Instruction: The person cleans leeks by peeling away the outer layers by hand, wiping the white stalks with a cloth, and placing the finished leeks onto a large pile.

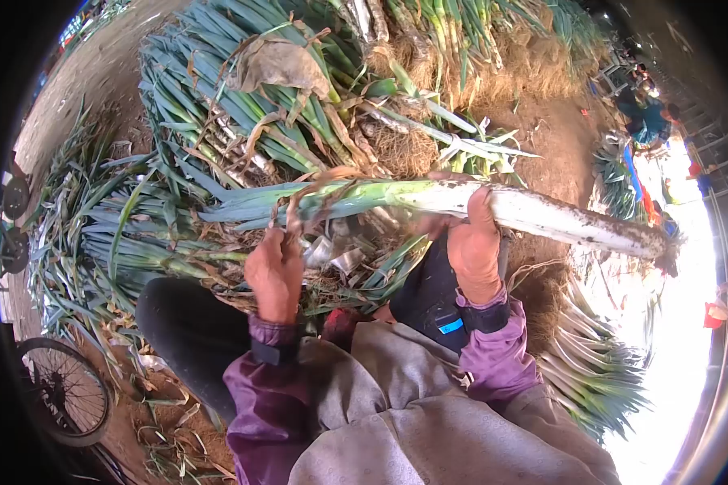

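Observation:
A long leek (542, 212) lies across the view in front of me, its green leaves to the left and its soil-specked white shaft and root end to the right. My right hand (471, 246) is closed around the white shaft, thumb on top. Below the leafy part, my left hand (275, 273) is closed in a pinch on a withered brown leaf (298, 212) hanging from the leek. The left fingertips are slightly blurred, and the right fingers are partly hidden behind the shaft.
A big heap of leeks (218, 97) with dry leaves and roots lies ahead, with more leeks (129, 234) at the left. Pale-stemmed leeks (590, 356) lie at my right. A bicycle wheel (63, 390) stands at lower left. A person (645, 117) is at far right.

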Demonstrator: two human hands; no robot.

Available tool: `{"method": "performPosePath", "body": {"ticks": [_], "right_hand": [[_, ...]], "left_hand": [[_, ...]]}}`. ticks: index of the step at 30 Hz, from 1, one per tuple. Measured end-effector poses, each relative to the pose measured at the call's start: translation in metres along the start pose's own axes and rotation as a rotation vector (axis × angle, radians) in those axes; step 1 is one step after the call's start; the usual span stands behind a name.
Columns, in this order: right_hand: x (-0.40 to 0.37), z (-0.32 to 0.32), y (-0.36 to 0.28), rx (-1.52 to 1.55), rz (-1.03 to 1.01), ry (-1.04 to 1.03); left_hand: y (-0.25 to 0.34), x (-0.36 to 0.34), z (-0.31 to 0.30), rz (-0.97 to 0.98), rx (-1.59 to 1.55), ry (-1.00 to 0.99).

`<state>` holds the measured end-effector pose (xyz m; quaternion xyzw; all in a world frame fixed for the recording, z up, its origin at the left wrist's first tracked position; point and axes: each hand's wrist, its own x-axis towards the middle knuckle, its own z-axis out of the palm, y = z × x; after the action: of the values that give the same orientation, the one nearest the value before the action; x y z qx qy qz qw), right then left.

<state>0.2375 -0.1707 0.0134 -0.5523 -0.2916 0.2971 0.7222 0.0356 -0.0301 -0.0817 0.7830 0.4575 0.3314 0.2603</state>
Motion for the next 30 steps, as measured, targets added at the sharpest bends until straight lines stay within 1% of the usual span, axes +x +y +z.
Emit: {"method": "performPosePath", "body": {"ticks": [1,2,3,5,8,11,12,13,14,16,17,18,19,20,21,22,23,24,25,26,27,29,30], "right_hand": [[0.002,-0.001,-0.005,-0.006,-0.011,0.006],[0.003,-0.003,-0.009,-0.013,-0.023,0.012],[0.005,-0.004,-0.013,-0.019,-0.034,0.017],[0.007,-0.009,-0.02,-0.026,-0.028,0.041],[0.008,-0.012,-0.032,0.027,0.015,0.055],[0.013,-0.014,-0.055,0.089,-0.003,0.061],[0.013,-0.015,-0.064,0.122,-0.028,0.077],[0.012,-0.016,-0.071,0.154,-0.052,0.094],[0.012,-0.017,-0.075,0.235,-0.122,0.134],[0.013,-0.034,-0.082,0.262,-0.184,0.005],[0.011,-0.042,-0.084,0.275,-0.208,-0.059],[0.006,-0.033,-0.094,0.252,-0.193,0.098],[0.006,-0.037,-0.095,0.336,-0.182,0.06],[0.008,-0.042,-0.094,0.419,-0.172,0.022],[0.012,-0.048,-0.093,0.501,-0.163,-0.02],[0.016,-0.052,-0.088,0.519,-0.156,-0.089],[0.015,-0.055,-0.087,0.515,-0.15,-0.07],[0.014,-0.054,-0.088,0.509,-0.145,-0.049],[0.014,-0.053,-0.089,0.506,-0.141,-0.031],[0.015,-0.053,-0.089,0.472,-0.168,-0.017],[0.016,-0.056,-0.089,0.44,-0.172,-0.063],[0.016,-0.061,-0.089,0.376,-0.171,-0.149],[0.014,-0.053,-0.092,0.414,-0.169,-0.04]], "left_hand": [[-0.005,0.001,-0.005,0.074,0.284,-0.085],[-0.012,-0.003,-0.009,0.127,0.389,-0.171],[-0.007,-0.003,-0.019,0.074,0.518,-0.374],[0.017,0.002,-0.023,0.165,0.421,-0.06],[0.063,0.033,-0.039,0.419,0.236,0.101],[0.067,0.061,-0.027,0.266,-0.127,-0.15],[0.059,0.073,-0.022,0.174,-0.225,-0.303],[0.063,0.082,-0.026,0.278,-0.261,-0.37],[0.07,0.09,-0.033,0.383,-0.298,-0.436],[0.084,0.103,-0.048,0.601,-0.352,-0.571],[0.094,0.103,-0.054,0.582,-0.373,-0.626],[0.104,0.103,-0.061,0.562,-0.391,-0.682],[0.112,0.103,-0.065,0.547,-0.405,-0.738],[0.114,0.107,-0.066,0.652,-0.372,-0.785],[0.116,0.108,-0.067,0.618,-0.396,-0.842],[0.119,0.108,-0.067,0.587,-0.423,-0.899],[0.121,0.108,-0.065,0.56,-0.454,-0.958],[0.121,0.11,-0.059,0.579,-0.512,-0.995],[0.122,0.11,-0.057,0.438,-0.523,-1.075],[0.124,0.11,-0.058,0.364,-0.485,-1.121],[0.128,0.112,-0.059,0.289,-0.442,-1.165],[0.133,0.117,-0.056,0.396,-0.347,-1.203],[0.134,0.118,-0.056,0.442,-0.297,-1.22]]}}
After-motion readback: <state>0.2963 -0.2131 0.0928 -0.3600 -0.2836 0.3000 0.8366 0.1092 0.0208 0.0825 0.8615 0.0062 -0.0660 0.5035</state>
